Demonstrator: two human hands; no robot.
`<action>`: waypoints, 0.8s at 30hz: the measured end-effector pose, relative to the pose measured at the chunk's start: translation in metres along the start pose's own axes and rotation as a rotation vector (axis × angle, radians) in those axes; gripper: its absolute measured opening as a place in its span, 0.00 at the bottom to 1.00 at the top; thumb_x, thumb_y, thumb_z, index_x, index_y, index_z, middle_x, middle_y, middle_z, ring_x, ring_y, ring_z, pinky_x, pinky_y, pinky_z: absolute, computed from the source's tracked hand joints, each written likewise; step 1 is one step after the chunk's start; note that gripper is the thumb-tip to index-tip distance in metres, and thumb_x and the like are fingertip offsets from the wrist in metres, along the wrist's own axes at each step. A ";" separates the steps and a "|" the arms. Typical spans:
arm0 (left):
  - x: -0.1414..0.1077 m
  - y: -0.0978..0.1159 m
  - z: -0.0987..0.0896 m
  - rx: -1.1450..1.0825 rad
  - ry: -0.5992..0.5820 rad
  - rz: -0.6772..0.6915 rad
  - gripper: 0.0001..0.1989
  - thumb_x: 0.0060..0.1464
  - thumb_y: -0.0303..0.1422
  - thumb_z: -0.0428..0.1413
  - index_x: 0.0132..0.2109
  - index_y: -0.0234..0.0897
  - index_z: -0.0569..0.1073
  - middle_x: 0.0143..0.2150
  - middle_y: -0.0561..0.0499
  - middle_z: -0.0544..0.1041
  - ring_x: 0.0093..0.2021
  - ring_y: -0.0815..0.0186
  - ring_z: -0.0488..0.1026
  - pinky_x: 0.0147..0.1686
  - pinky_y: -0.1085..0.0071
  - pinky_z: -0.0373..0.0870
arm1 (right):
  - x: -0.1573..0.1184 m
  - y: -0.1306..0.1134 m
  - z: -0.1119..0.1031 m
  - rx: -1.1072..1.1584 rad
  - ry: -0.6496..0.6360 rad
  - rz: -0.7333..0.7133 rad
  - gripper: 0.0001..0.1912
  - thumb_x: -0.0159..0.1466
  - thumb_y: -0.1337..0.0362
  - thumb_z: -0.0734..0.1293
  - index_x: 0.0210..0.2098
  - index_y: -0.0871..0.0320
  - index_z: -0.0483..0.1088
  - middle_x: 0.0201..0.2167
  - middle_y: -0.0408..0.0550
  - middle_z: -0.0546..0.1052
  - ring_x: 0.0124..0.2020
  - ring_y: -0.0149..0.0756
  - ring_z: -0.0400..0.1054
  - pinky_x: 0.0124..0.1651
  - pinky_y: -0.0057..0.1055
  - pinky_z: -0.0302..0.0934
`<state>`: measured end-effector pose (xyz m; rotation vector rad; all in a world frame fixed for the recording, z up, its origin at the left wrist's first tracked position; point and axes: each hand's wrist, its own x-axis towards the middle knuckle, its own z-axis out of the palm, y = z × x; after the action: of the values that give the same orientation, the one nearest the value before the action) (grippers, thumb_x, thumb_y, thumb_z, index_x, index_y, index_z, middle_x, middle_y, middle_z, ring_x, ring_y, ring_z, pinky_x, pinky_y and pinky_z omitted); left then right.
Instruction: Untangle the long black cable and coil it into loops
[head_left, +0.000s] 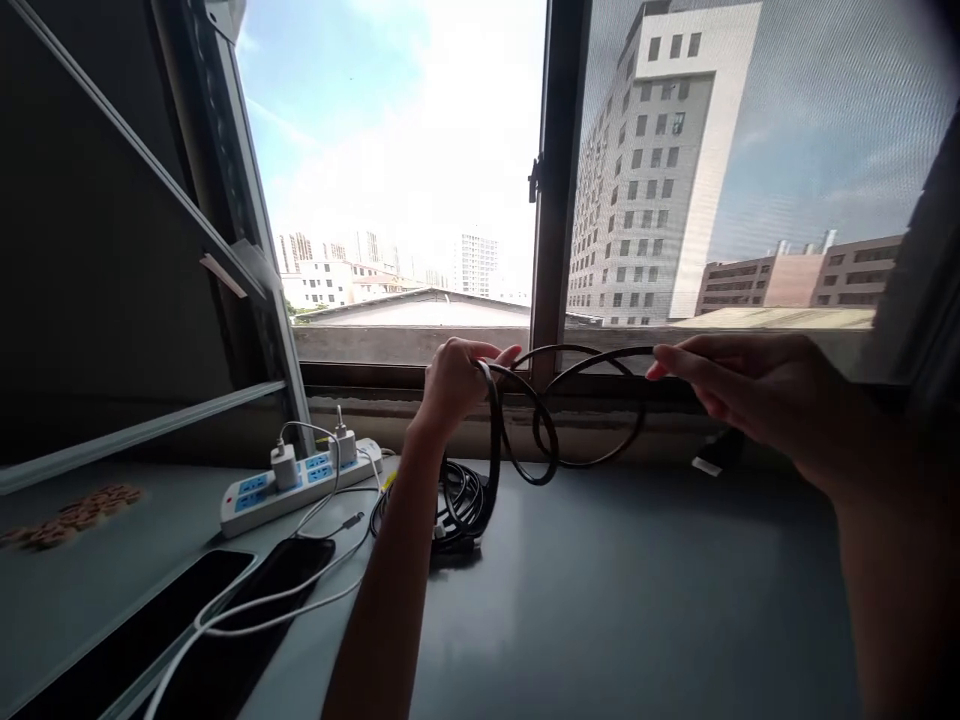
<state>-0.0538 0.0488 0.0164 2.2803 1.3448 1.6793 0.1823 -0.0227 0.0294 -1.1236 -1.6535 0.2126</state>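
Above the table's [615,600] far edge, left grip [455,378] clasps, right grip [754,385] pinches cable [494,440].
Crossed loops [556,438] could knot if pulled tight.

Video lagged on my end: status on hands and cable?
Left hand holding looped black cable. Right hand pinching it, connector below. Coil on desk, partly behind left forearm.

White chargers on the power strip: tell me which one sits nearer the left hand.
The rightmost charger in the picture, nearer the left hand; the other charger stands further left along the power strip.
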 end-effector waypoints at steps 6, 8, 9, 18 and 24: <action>0.000 0.005 -0.010 -0.014 -0.060 0.095 0.17 0.48 0.43 0.53 0.27 0.34 0.76 0.20 0.50 0.74 0.23 0.69 0.70 0.19 0.77 0.58 | 0.009 0.010 -0.002 -0.210 0.205 0.145 0.17 0.50 0.50 0.66 0.26 0.58 0.75 0.10 0.40 0.60 0.10 0.21 0.48 0.13 0.24 0.42; 0.001 0.001 -0.017 -0.062 -0.095 0.083 0.14 0.47 0.41 0.54 0.27 0.34 0.75 0.23 0.48 0.76 0.24 0.69 0.71 0.19 0.77 0.59 | 0.012 0.013 -0.008 -0.150 0.288 0.164 0.15 0.50 0.52 0.66 0.26 0.58 0.75 0.10 0.40 0.60 0.10 0.22 0.49 0.13 0.24 0.42; 0.001 -0.002 -0.020 -0.099 -0.117 0.071 0.13 0.47 0.39 0.54 0.26 0.34 0.75 0.24 0.47 0.77 0.24 0.68 0.72 0.18 0.77 0.60 | 0.012 0.014 -0.012 -0.119 0.336 0.172 0.14 0.50 0.53 0.67 0.26 0.58 0.75 0.10 0.40 0.60 0.10 0.22 0.49 0.12 0.23 0.42; -0.004 0.002 -0.032 -0.170 -0.179 0.003 0.09 0.45 0.34 0.54 0.31 0.33 0.75 0.29 0.45 0.78 0.29 0.64 0.74 0.26 0.72 0.69 | 0.006 0.004 -0.024 0.038 0.697 0.085 0.13 0.52 0.55 0.66 0.25 0.59 0.74 0.09 0.38 0.57 0.09 0.19 0.47 0.13 0.23 0.38; -0.001 0.012 -0.028 0.033 -0.104 0.038 0.17 0.41 0.41 0.58 0.35 0.32 0.77 0.26 0.44 0.77 0.29 0.62 0.73 0.27 0.70 0.67 | 0.006 0.004 -0.026 0.090 0.727 0.040 0.14 0.53 0.55 0.66 0.26 0.60 0.75 0.09 0.39 0.57 0.10 0.19 0.49 0.14 0.24 0.41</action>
<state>-0.0679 0.0284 0.0333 2.3896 1.3260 1.5358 0.2061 -0.0261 0.0413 -1.0042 -0.9652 -0.0944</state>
